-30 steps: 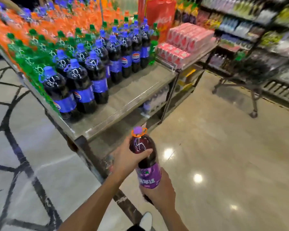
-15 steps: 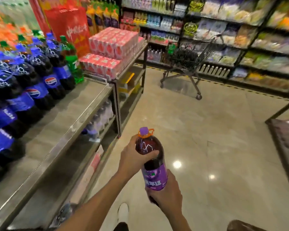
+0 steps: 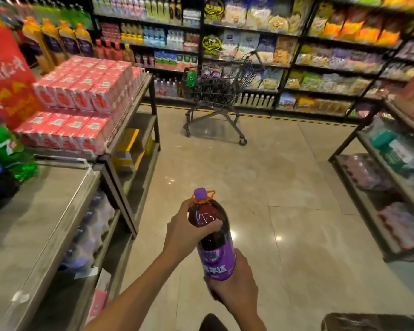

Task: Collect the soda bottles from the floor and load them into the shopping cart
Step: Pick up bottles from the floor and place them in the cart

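I carry a large purple soda bottle (image 3: 213, 237) with a purple cap, an orange ring handle and a purple label, upright in front of me. My left hand (image 3: 185, 231) grips its shoulder just under the neck. My right hand (image 3: 234, 289) cups and holds its base from below. The shopping cart (image 3: 221, 91) stands across the aisle ahead, in front of the far shelves, with several purple bottles and a green one inside it.
A display table (image 3: 58, 211) on my left carries pink boxed packs (image 3: 86, 91) and soda bottles. A low rack (image 3: 378, 187) with wrapped packs stands on the right. Stocked shelves (image 3: 320, 56) line the back wall. Glossy floor (image 3: 261, 175) stretches toward the cart.
My view has swung right, away from the table of dark soda bottles, and the cart has come to the middle and nearer. Both hands keep their grip on the purple bottle.
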{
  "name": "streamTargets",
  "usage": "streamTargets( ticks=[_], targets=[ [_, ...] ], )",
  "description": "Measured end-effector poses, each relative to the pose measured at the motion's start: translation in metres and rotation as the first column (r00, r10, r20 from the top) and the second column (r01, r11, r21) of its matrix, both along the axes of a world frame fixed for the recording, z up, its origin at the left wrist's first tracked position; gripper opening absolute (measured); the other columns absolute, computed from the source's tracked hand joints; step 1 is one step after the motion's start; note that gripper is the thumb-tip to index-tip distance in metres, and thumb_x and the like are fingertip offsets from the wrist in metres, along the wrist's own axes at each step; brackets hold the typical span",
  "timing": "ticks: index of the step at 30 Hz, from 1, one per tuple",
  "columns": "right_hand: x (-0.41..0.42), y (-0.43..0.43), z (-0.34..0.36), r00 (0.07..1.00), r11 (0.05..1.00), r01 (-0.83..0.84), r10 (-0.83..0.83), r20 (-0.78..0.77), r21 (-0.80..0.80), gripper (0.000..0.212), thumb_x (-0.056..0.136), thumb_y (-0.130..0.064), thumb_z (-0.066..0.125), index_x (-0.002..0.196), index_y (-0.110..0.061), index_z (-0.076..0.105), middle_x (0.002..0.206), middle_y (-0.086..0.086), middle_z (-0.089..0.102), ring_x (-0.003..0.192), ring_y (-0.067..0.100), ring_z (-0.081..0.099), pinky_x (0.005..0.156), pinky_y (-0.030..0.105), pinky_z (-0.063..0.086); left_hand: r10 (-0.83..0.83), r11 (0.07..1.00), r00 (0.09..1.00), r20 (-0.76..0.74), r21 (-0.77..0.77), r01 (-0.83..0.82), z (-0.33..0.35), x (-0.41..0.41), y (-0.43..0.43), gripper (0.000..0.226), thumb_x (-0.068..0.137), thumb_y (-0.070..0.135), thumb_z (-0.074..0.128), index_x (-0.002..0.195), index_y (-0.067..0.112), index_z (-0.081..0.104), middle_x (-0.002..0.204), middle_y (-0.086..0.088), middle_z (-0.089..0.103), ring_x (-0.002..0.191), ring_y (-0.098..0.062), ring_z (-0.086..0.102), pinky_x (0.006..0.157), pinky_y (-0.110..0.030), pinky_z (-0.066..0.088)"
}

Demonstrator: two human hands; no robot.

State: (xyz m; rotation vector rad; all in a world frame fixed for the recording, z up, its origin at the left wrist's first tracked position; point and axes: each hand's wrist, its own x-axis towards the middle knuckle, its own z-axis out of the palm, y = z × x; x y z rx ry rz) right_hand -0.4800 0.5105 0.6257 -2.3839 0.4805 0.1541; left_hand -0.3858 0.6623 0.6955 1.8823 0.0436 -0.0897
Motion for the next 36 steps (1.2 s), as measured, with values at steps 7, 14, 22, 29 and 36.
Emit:
streamTargets(
  ticks=[7, 14, 22, 29, 36],
  targets=[
    [0.105, -0.011, 0.006, 0.998, 0.999, 0.048, -0.048, -0.029, -0.004, 0.063, 0.053, -0.064, 0.079, 0.103, -0.039, 0.05, 0.088, -0.017, 0.065, 0.079, 0.004, 0.065, 0.063, 0.021, 0.06, -0.054, 0.998, 0.999, -0.009, 0.016, 0.054, -0.006, 0.112, -0.016, 0.079, 0.055, 0.076, 0.081, 0.124, 0.059, 0.045, 0.112, 0.032, 0.062, 0.105, 0.0, 0.063, 0.093, -0.036, 0.059],
    [0.231, -0.039, -0.004, 0.996, 0.998, 0.058, -0.058, -0.066, -0.001, 0.072, 0.052, -0.073, 0.074, 0.11, -0.042, 0.044, 0.096, -0.018, 0.061, 0.086, 0.005, 0.061, 0.07, 0.019, 0.057, -0.016, 1.0, 0.999, -0.049, -0.005, 0.016, -0.01, 0.237, -0.04, 0.085, 0.054, 0.07, 0.085, 0.128, 0.05, 0.049, 0.116, 0.029, 0.062, 0.108, -0.002, 0.063, 0.094, -0.04, 0.059],
    [0.368, -0.069, -0.015, 0.999, 0.999, 0.013, -0.014, -0.049, -0.029, 0.082, 0.05, -0.078, 0.07, 0.118, -0.043, 0.041, 0.102, -0.019, 0.057, 0.092, 0.005, 0.06, 0.069, 0.022, 0.06, -0.007, 1.0, 0.999, -0.053, -0.017, 0.006, -0.014, 0.376, -0.065, 0.081, 0.058, 0.06, 0.091, 0.129, 0.047, 0.053, 0.116, 0.027, 0.065, 0.107, 0.001, 0.064, 0.093, -0.039, 0.06],
    [0.497, -0.068, -0.004, 0.997, 0.998, 0.059, -0.06, -0.038, -0.025, 0.082, 0.05, -0.078, 0.07, 0.119, -0.043, 0.04, 0.103, -0.018, 0.059, 0.093, 0.004, 0.06, 0.068, 0.021, 0.057, -0.012, 1.0, 1.0, -0.026, -0.019, 0.012, -0.009, 0.51, -0.071, 0.079, 0.056, 0.064, 0.09, 0.126, 0.053, 0.054, 0.115, 0.031, 0.065, 0.107, 0.001, 0.065, 0.092, -0.039, 0.06],
    [0.624, -0.058, 0.006, 0.992, 0.991, 0.11, -0.114, -0.058, -0.073, 0.08, 0.052, -0.075, 0.071, 0.119, -0.043, 0.042, 0.102, -0.019, 0.058, 0.09, 0.003, 0.06, 0.067, 0.02, 0.056, -0.051, 0.997, 0.999, -0.012, -0.06, 0.05, -0.008, 0.643, -0.067, 0.081, 0.054, 0.066, 0.09, 0.126, 0.05, 0.055, 0.111, 0.036, 0.064, 0.107, 0.006, 0.062, 0.095, -0.038, 0.058]
  ],
)
